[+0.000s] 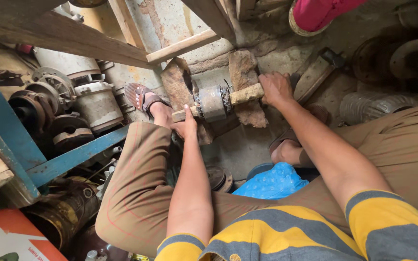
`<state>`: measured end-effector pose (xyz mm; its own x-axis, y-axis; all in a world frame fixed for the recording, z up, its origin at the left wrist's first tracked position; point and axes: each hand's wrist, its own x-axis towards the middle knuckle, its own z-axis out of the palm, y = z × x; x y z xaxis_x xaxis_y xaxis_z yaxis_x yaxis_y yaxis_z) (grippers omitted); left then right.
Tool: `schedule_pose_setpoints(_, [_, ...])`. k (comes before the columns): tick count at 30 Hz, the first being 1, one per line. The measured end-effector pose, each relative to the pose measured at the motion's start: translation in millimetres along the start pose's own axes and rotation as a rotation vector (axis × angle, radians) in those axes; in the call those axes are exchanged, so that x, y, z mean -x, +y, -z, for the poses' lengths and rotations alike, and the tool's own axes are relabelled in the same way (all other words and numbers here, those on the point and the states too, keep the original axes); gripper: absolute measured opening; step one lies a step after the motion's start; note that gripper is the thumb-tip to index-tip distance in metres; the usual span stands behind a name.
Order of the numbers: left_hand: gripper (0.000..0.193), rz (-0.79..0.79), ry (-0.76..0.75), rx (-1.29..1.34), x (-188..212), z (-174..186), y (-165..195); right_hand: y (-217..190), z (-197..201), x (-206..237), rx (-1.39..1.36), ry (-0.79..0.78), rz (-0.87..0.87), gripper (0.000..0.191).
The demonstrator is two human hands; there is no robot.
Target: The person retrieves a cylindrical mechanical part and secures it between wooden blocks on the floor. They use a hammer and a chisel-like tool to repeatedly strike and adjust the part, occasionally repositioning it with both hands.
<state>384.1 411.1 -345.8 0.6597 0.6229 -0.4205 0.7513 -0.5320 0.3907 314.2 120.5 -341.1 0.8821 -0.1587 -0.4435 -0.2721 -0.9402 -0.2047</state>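
A grey metal motor core [213,103] with wire windings at both ends is threaded on a wooden stick [246,94] that lies across two upright wooden blocks [245,72]. My left hand [186,126] grips the stick's near left end, thumb up beside the core. My right hand [276,88] is closed around the stick's right end. My knees in brown trousers frame the blocks, and my sandalled left foot [143,98] rests beside the left block.
Old motor housings [95,104] and rusty parts pile at the left behind a blue metal frame [73,157]. A blue plastic bag [272,182] lies between my legs. Another person's red shoe [315,14] shows at the top. More metal discs [412,58] sit at right.
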Motion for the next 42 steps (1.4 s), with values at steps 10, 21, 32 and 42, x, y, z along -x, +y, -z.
schedule_pose_setpoints(10, [0.118,-0.126,-0.047,-0.039,2,-9,-9,31,0,1,-0.155,0.08,0.083,0.056])
schedule_pose_setpoints(21, [0.115,-0.179,-0.046,0.114,16,-12,-11,41,11,-8,-0.043,-0.015,0.115,0.044])
schedule_pose_setpoints(32, [0.107,-1.257,-0.299,-0.418,31,8,30,51,8,-9,-0.055,-0.074,0.088,0.043])
schedule_pose_setpoints(42, [0.114,-0.384,-0.141,-0.082,104,-40,17,52,-4,3,-0.084,0.004,0.056,0.05])
